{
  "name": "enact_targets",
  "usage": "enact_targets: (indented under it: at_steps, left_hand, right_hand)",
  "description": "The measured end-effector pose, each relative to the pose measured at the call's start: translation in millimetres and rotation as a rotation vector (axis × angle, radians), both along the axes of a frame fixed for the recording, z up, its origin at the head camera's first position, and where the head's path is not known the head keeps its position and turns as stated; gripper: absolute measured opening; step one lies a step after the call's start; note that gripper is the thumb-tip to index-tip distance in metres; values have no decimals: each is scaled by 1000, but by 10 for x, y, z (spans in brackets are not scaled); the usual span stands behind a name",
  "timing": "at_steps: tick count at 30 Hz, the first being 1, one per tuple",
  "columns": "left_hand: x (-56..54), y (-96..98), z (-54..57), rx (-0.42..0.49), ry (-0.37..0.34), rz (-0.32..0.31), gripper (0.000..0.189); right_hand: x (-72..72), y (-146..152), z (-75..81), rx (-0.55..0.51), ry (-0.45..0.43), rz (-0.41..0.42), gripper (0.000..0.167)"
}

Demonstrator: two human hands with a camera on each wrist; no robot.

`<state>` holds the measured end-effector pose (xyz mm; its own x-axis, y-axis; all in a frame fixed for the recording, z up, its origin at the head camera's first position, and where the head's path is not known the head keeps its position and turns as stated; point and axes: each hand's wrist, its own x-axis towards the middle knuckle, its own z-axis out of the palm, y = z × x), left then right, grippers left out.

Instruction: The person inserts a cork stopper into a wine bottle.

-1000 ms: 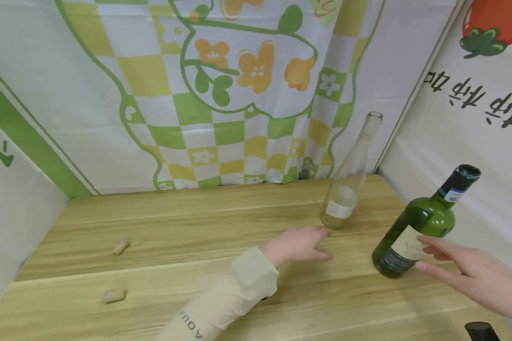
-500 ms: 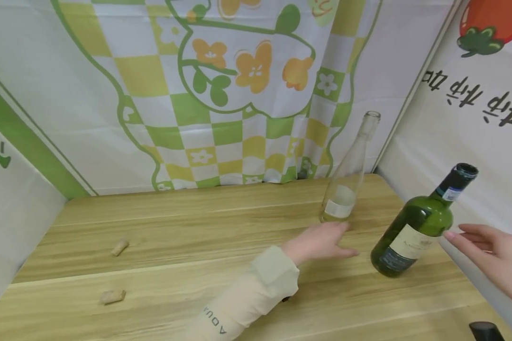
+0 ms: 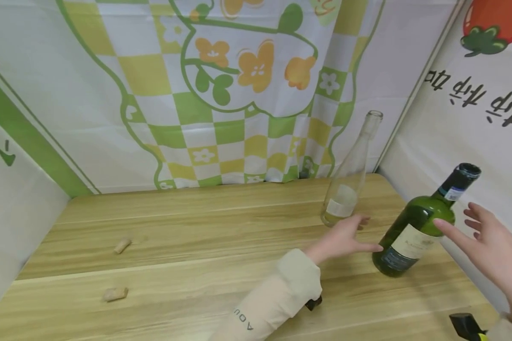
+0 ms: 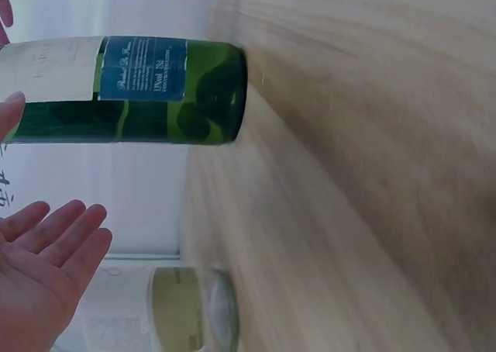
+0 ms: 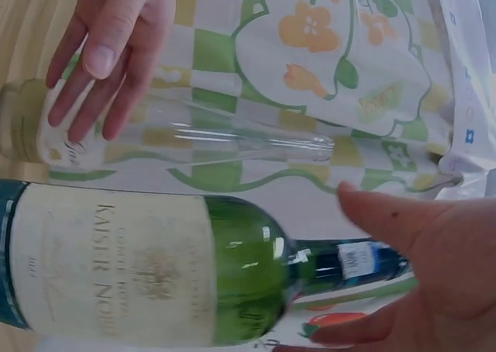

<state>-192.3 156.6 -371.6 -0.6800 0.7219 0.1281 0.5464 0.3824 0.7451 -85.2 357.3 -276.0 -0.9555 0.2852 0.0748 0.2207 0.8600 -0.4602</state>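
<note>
A green wine bottle point(image 3: 409, 237) with a cream and dark label stands on the right of the wooden table. Behind it and to its left is a clear glass bottle point(image 3: 345, 189), also upright. My left hand point(image 3: 341, 239) reaches between the two bottles with fingers extended, its thumb close to the green bottle's lower left side. In the left wrist view, a gap shows between that hand point(image 4: 50, 251) and the green bottle. On the green bottle's other side, my right hand point(image 3: 488, 241) is spread around its shoulder, thumb in front. Whether it touches the glass I cannot tell.
Two corks point(image 3: 122, 245) lie on the left of the table. A small black object point(image 3: 313, 303) shows beside my left sleeve point(image 3: 273, 298). A black and yellow object point(image 3: 467, 326) is at the lower right. A patterned cloth point(image 3: 239, 151) hangs at the back.
My left hand has moved right, from near the clear bottle's base toward the green bottle. My right hand drew back from the label, then rose toward the shoulder. The bottles stay put.
</note>
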Motion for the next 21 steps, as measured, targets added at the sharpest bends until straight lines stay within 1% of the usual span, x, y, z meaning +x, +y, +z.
enact_targets:
  at_steps: [5,8,12,16,19,21]
  left_hand:
    - [-1,86,-70,45,-79,15,74]
    - [1,137,-101,72,-126,22,73]
    - [14,224,-147,101,-163,27,74]
    - [25,306,-213,125,-204,29,77]
    - [34,361,-251,131,-238,32,79]
    - [44,397,-270,126,-248,33,80]
  right_hand:
    - [-75,41,-67,-163,122,108,81]
    - [-111,97,-125,-210,163,145,77]
    - [-155,122,-171,-236,176,132,77]
    - [-201,99,-164,-257,185,119,75]
    - [-222,103,-152,-248,192,110,71]
    - [-226,110,-145,-245,201,101,69]
